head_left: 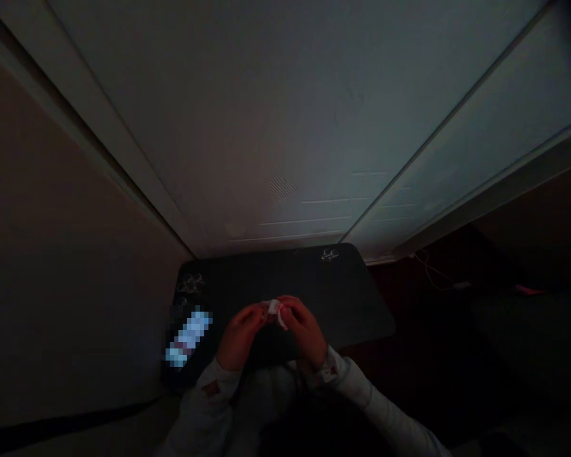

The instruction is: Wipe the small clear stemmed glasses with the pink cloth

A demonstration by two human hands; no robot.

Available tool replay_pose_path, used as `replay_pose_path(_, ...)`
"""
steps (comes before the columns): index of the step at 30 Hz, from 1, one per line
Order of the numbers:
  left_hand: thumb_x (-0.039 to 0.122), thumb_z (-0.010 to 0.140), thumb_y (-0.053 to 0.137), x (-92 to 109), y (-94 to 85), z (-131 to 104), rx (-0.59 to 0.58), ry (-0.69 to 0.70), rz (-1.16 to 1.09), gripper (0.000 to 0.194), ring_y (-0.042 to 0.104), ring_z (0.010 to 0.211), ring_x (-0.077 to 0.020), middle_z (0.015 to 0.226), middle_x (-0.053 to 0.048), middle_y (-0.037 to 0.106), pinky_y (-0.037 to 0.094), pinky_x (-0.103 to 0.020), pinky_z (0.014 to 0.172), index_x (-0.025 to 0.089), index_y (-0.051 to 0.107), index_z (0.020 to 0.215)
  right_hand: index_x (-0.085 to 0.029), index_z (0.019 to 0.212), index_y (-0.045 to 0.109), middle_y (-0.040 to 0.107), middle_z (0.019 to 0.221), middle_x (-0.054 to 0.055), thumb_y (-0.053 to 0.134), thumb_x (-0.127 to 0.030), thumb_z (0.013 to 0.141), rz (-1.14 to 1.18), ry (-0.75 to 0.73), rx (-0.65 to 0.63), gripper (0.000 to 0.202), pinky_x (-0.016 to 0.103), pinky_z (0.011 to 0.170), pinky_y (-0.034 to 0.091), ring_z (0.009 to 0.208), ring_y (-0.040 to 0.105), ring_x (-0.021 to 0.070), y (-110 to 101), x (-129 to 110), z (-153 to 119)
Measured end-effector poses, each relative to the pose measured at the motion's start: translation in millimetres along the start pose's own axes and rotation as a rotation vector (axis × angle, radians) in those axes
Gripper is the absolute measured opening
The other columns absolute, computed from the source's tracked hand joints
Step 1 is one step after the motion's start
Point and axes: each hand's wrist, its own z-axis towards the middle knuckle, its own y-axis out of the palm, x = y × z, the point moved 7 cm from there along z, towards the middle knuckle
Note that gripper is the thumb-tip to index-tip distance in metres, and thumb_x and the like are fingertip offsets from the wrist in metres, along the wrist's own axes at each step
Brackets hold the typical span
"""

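Above the dark table, a small white piece [273, 308] that looks like folded paper or cloth is pinched between my two hands. My left hand [238, 335] has its fingers closed at the piece's left side. From the right, my right hand [306, 327] grips it with thumb and fingers, and a white strip of it curves down by the thumb. Dim light hides what exactly the piece is. Reddish light falls on both hands.
The small dark table [352, 298] stands against a pale panelled wall [276, 114]. On it lie a bright blurred-out screen [188, 339], clear rounded items [191, 282] at the left and another clear item [329, 255] at the back. A white cable [431, 273] runs at the right.
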Motion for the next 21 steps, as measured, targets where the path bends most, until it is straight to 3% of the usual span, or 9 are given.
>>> replay_pose_path(3,0.028,0.064,0.07,8.6,22.3,-27.5,-0.027,0.059,-0.041,0.014,0.057,0.071,-0.0113,0.07,0.001,0.062,0.047,-0.023,0.072,0.015,0.064,0.067,-0.024,0.098,0.059,0.053,0.111,0.007,0.05,-0.034,0.082,-0.032,-0.105,-0.05,0.021,0.035,0.088,0.04,0.101,0.051,0.019,-2.5,-27.9,-17.8)
replay_pose_path(6,0.029,0.064,0.07,16.3,38.7,-47.4,-0.051,0.082,-0.046,0.016,0.056,0.073,-0.0123,0.072,0.0,0.061,0.047,-0.025,0.075,0.015,0.064,0.069,-0.025,0.099,0.06,0.054,0.113,0.007,0.049,-0.036,0.083,-0.042,-0.185,-0.107,0.022,0.037,0.093,0.037,0.106,0.049,0.0196,-8.9,-58.4,-29.5)
replay_pose_path(10,0.031,0.067,0.067,26.8,50.7,-67.2,-0.081,0.1,-0.012,0.018,0.056,0.081,-0.0153,0.083,-0.002,0.058,0.047,-0.028,0.077,0.015,0.065,0.073,-0.021,0.086,0.065,0.057,0.113,0.007,0.042,-0.048,0.083,0.243,-0.036,-0.186,0.035,0.035,0.088,0.04,0.102,0.053,0.0213,-14.5,-80.5,-35.9)
replay_pose_path(14,0.031,0.074,0.061,29.4,60.2,-83.3,-0.169,0.095,-0.001,0.019,0.053,0.09,-0.0196,0.091,-0.003,0.051,0.046,-0.033,0.08,0.014,0.06,0.065,-0.017,0.077,0.064,0.066,0.084,0.006,0.055,-0.046,0.075,0.571,0.265,-0.147,0.03,0.03,0.069,0.047,0.076,0.06,0.0179,-12.3,-76.1,-41.3)
replay_pose_path(16,0.03,0.075,0.059,28.6,62.5,-88.2,-0.192,0.112,0.046,0.017,0.052,0.091,-0.0201,0.093,-0.003,0.049,0.045,-0.034,0.079,0.015,0.061,0.069,-0.017,0.062,0.059,0.064,0.074,0.001,0.067,-0.037,0.066,0.649,0.289,-0.101,0.021,0.023,0.059,0.046,0.065,0.058,0.0127,-13.6,-76.4,-43.6)
replay_pose_path(18,0.029,0.076,0.058,29.0,64.3,-91.4,-0.208,0.157,0.114,0.015,0.051,0.089,-0.019,0.093,-0.004,0.049,0.045,-0.031,0.077,0.016,0.062,0.07,-0.017,0.053,0.05,0.062,0.07,-0.002,0.072,-0.028,0.061,0.694,0.251,-0.058,0.026,0.017,0.049,0.041,0.055,0.054,0.0079,-17.9,-80.0,-45.4)
replay_pose_path(21,0.028,0.077,0.056,32.1,68.4,-95.3,-0.233,0.223,0.197,0.016,0.05,0.086,-0.0175,0.092,-0.004,0.05,0.044,-0.028,0.073,0.016,0.06,0.068,-0.02,0.071,0.053,0.063,0.08,-0.003,0.074,-0.023,0.059,0.684,0.224,-0.106,0.024,0.018,0.05,0.041,0.061,0.056,0.0092,-20.8,-88.3,-48.6)
